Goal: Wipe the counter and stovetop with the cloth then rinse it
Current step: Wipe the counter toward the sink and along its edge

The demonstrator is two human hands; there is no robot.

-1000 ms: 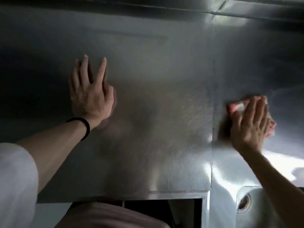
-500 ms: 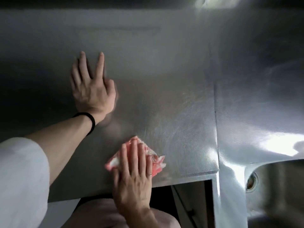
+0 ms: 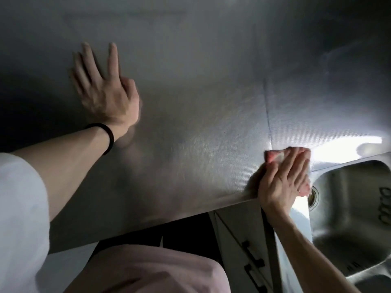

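- Two hands lie flat on the counter (image 3: 190, 144): the right hand (image 3: 283, 182) presses straight fingers down on the pink cloth (image 3: 275, 156), gripping nothing; the left hand (image 3: 101, 89) rests spread and released toward the far left side
- Most of the cloth is hidden under the palm, at the counter's near edge and just beside the left rim of the sink (image 3: 349, 208)
- Likely risk: only flat pressure holds the cloth, so a stroke past the near edge could drop it, or sweep dirt onto the cabinet front (image 3: 243, 240) below
- Weight braced on smooth, possibly damp steel could let the left palm skid
- No stovetop is in view, so that part is probably undone
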